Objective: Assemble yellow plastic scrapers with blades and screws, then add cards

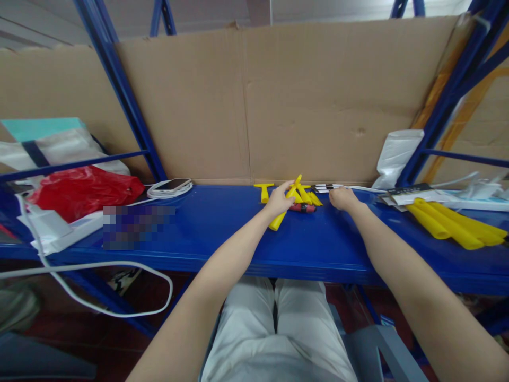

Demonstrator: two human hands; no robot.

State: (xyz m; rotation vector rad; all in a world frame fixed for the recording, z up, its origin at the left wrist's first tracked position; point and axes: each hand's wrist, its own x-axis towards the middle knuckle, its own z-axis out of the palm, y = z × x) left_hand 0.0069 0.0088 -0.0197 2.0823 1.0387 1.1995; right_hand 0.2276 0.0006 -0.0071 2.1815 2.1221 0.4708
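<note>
Blue metal table (222, 233), near to far. Yellow plastic tool with tubular handle (279, 219): held tilted, left hand's (281, 199) fingers closed round it. Red-and-black cylindrical object (304, 208): lying just right of it. Right hand (342, 198): fingers bent, grip cannot be told. Black-and-white striped sticks (324, 187): just left of that hand. Tall brown cardboard panel (302, 101): far side.

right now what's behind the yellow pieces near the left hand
A brown cardboard panel stands behind the yellow pieces; whatever lies directly behind them or the left hand is covered.
</note>
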